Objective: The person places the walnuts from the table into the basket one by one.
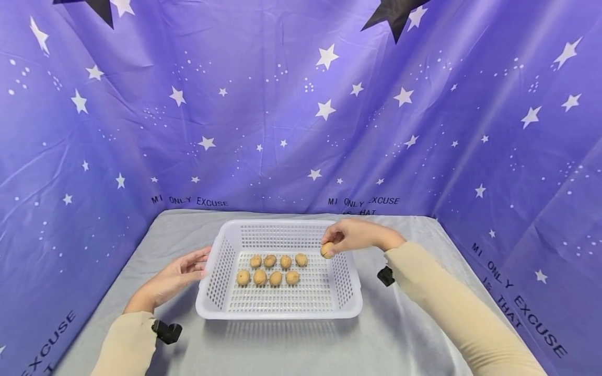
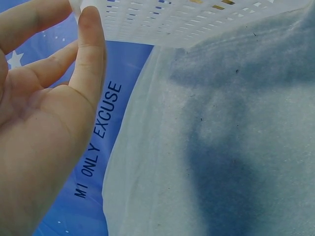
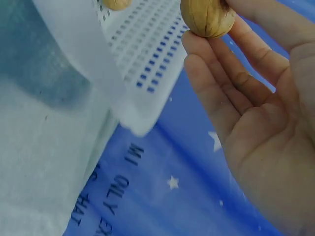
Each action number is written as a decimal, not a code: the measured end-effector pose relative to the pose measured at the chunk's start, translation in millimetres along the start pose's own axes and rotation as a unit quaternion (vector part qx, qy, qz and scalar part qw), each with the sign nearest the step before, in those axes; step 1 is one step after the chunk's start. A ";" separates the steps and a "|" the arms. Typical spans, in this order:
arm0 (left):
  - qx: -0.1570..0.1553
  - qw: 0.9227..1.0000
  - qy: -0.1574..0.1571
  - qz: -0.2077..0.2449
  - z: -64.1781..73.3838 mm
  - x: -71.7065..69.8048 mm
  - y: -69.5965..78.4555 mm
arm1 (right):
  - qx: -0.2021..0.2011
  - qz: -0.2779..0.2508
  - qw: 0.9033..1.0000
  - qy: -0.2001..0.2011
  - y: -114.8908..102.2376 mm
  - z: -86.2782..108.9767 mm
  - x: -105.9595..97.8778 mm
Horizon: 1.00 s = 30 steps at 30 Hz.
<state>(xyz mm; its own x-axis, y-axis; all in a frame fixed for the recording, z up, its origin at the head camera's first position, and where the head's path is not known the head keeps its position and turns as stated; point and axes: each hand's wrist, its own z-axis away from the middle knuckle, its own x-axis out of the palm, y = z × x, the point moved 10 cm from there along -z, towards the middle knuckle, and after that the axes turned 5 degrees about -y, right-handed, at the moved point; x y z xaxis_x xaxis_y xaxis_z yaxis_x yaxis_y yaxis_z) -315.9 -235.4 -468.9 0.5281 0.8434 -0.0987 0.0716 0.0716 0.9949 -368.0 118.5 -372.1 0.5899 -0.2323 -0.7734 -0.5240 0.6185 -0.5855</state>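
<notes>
My right hand pinches a walnut between thumb and fingertips, over the right part of a white plastic basket. In the right wrist view the walnut shows its ridged tan shell, with the other fingers loosely bent below it. Two rows of walnuts lie on the basket floor, left of the held one. At the basket's left side, my left hand touches the outer rim with extended fingers and thumb. The left wrist view shows its thumb against the white rim.
The basket stands on a table with a grey cloth. Purple star-printed curtains hang behind the table and on both sides. A small black device sits at the left wrist, another black device at the right.
</notes>
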 end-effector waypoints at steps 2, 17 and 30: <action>-0.002 1.000 0.001 0.000 -0.1 0.4 0.2 | 0.010 -0.001 1.000 -0.016 -0.5 -11.3 5.7; 0.000 1.000 0.000 -0.005 0.0 2.6 3.0 | 0.096 0.031 0.992 -0.076 13.6 -68.3 53.5; 0.012 1.000 -0.007 -0.008 -0.9 1.6 1.8 | 0.145 0.033 0.985 -0.093 31.4 -73.3 83.8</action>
<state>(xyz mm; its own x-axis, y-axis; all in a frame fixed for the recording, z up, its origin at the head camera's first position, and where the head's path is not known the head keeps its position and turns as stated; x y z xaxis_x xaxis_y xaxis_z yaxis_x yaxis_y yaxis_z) -315.7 -233.5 -467.3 0.5384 0.8348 -0.1152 0.1009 0.0718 0.9923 -380.0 63.4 -473.2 0.6767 -0.0609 -0.7337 -0.3828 0.8222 -0.4213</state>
